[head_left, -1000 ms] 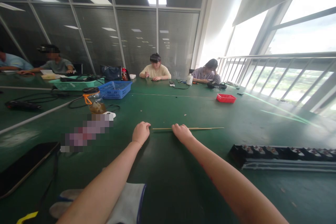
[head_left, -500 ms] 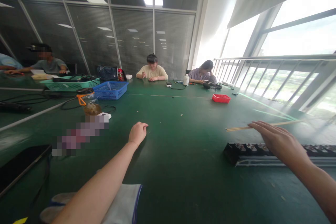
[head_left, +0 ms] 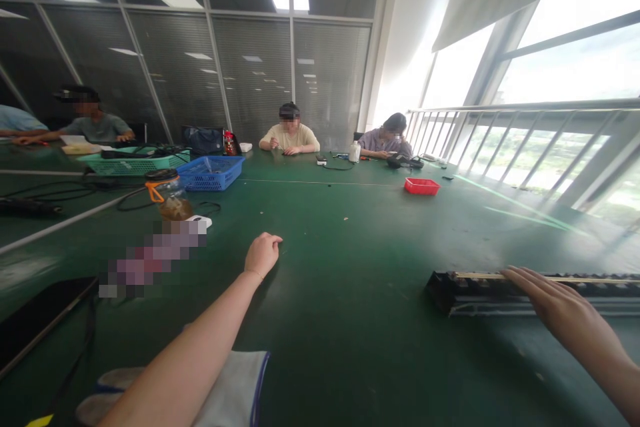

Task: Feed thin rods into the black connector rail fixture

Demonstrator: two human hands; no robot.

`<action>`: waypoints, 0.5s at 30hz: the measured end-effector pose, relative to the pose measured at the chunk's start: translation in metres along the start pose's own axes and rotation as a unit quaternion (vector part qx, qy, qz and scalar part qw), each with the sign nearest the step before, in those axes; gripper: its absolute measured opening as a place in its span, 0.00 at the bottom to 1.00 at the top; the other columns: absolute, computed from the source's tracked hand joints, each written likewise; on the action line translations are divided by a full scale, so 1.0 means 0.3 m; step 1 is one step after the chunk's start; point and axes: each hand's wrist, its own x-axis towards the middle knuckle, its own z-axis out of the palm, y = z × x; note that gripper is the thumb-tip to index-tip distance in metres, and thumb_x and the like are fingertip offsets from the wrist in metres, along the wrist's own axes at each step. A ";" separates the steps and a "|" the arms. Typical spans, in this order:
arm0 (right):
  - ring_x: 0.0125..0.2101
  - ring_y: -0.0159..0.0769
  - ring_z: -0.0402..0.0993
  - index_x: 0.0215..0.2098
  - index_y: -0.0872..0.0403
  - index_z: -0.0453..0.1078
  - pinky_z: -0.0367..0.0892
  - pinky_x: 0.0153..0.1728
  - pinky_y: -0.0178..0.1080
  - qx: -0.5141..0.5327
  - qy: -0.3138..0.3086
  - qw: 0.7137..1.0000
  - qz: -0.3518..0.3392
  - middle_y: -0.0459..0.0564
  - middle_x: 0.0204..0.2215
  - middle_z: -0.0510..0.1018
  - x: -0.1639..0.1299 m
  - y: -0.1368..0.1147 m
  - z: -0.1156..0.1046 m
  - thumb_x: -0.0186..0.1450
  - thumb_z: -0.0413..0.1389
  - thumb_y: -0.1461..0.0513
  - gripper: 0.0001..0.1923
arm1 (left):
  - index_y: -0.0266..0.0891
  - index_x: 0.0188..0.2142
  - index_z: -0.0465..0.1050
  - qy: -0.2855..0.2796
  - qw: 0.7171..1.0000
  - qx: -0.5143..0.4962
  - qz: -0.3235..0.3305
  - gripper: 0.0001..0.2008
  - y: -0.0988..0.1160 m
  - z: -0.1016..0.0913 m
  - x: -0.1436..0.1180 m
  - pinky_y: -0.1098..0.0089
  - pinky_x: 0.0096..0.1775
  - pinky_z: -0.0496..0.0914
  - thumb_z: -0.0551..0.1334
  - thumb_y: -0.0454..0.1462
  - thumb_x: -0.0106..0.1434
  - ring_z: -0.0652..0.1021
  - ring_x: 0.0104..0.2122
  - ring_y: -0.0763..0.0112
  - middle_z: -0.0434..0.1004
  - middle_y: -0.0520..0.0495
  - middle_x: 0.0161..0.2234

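My left hand [head_left: 263, 253] rests on the green table [head_left: 350, 267] as a loose fist with nothing in it. My right hand [head_left: 555, 303] reaches out to the right, fingers stretched over a long black strip of small parts [head_left: 450, 293]. Thin wooden sticks [head_left: 480, 275] lie along the top of that strip and run under my right fingers, which hold them there. The strip's right end passes out of the picture.
A jar with an orange clip [head_left: 167, 197], a blue basket [head_left: 210, 172] and a green basket [head_left: 135, 161] stand at the left. A red tray [head_left: 421, 186] sits further back. A dark flat device [head_left: 40, 320] and a white cloth [head_left: 235, 390] lie near me. Other people [head_left: 289, 133] sit across the table.
My right hand carried the sticks from the middle of the table to the right and down onto the black strip. My left hand let go of them and stayed put.
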 end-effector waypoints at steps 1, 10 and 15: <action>0.49 0.42 0.64 0.56 0.58 0.57 0.61 0.43 0.42 0.007 0.003 1.000 0.001 0.62 0.47 0.68 -0.003 -0.002 0.006 0.63 0.39 0.61 0.25 | 0.42 0.35 0.75 0.000 1.000 -0.001 0.000 0.15 0.000 0.000 0.000 0.69 0.40 0.67 0.50 0.32 0.58 0.73 0.36 0.67 0.73 0.47 0.37; 0.55 0.43 0.54 0.61 0.53 0.45 0.55 0.46 0.48 0.000 0.040 0.999 0.033 0.61 0.51 0.64 -0.011 -0.047 0.023 0.64 0.33 0.59 0.26 | 0.42 0.35 0.76 -0.002 1.000 0.000 -0.001 0.15 0.002 -0.002 -0.003 0.69 0.39 0.67 0.50 0.32 0.58 0.73 0.36 0.67 0.73 0.47 0.37; 0.53 0.42 0.57 0.61 0.52 0.43 0.54 0.47 0.47 -0.028 0.039 0.998 0.046 0.58 0.52 0.64 0.009 -0.068 -0.013 0.64 0.34 0.58 0.27 | 0.42 0.35 0.75 -0.001 1.000 -0.003 -0.001 0.15 0.001 0.002 -0.001 0.69 0.39 0.67 0.50 0.32 0.58 0.73 0.36 0.66 0.73 0.47 0.37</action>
